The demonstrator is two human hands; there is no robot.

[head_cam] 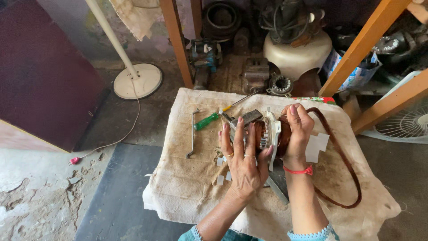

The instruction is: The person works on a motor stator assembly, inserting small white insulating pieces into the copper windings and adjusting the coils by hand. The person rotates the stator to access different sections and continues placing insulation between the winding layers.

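Note:
A motor stator (270,132) with copper-coloured windings and a white plastic frame lies on a cloth-covered work surface (187,178). My left hand (243,156) rests flat against its left side, fingers spread upward. My right hand (296,129) is wrapped over its right end and grips it. A loop of brown coil wire (345,169) trails from the stator to the right. A green-handled screwdriver (214,117) and a bent metal rod (192,134) lie to the left. Small white paper strips (220,179) sit near my left wrist.
A white fan stand base (137,80) with its cord stands on the floor at the back left. Wooden legs (176,40), old motors and a white fan housing (296,53) crowd the back. A fan grille (408,125) lies at right.

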